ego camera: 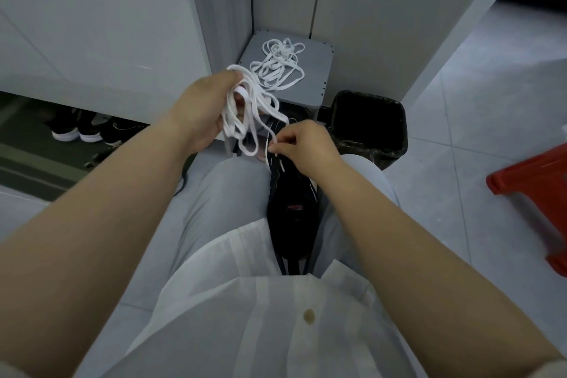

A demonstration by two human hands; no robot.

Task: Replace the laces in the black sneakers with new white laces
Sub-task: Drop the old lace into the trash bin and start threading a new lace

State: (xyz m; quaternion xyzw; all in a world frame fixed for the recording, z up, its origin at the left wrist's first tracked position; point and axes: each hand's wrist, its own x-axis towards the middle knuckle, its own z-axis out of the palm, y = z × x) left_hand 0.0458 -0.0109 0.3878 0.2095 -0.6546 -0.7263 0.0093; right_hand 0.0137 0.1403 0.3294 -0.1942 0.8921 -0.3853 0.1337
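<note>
Two thighs in pale grey trousers [221,199] fill the near ground under your white shirt [260,301]. You're seated, with the black sneaker [291,203] wedged lengthwise between them. It's dark all over, with a small red tag on the upper, and which end points away from you is hard to tell.

Your right hand [306,144] hovers over the sneaker's far end, thumb and forefinger pinching a strand of the white lace [245,114] near its tip. Up and to the left, your left hand [204,107] is curled round the rest of that lace, a loose bundle of flat white loops dangling toward the sneaker.

Past your knees stands a grey stool [313,77], tucked into the corner where the white panels [352,9] meet. A second white lace [280,66] lies tangled on its top, spread from the far edge toward the near-left corner, and the strip along the right edge is bare.

Just beside the stool on the right sits a black bin [368,126] with a dark liner. Pale floor tiles [475,132] run off to the right, where a red stool [534,190] pokes in at the frame edge. Far left, in the dark gap under the white cabinet [92,25], dark shoes [79,129] with white soles sit in a row.
</note>
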